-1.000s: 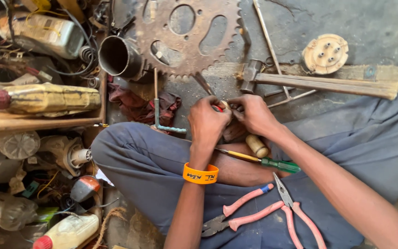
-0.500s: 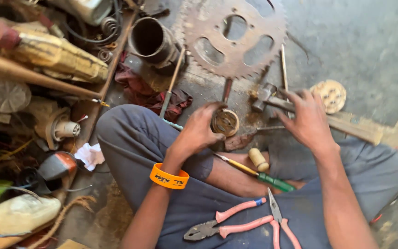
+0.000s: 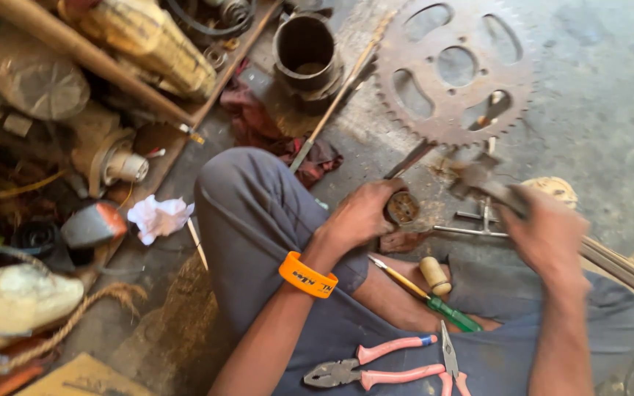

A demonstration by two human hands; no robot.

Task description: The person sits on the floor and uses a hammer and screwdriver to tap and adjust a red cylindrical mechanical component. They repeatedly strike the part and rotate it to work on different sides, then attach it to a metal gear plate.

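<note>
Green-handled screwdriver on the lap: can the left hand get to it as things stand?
Probably not right away: the left hand is pressed on a small round metal part. The screwdriver lies uncovered just below it, so only that grip stands in the way.

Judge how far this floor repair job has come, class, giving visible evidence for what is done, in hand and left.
Done: tools are laid out, pink-handled pliers and a green-handled screwdriver on the lap. In hand: the left hand steadies a small round metal part on the floor while the blurred right hand grips a hammer. Left: apparently the striking; the large sprocket lies untouched.
</note>
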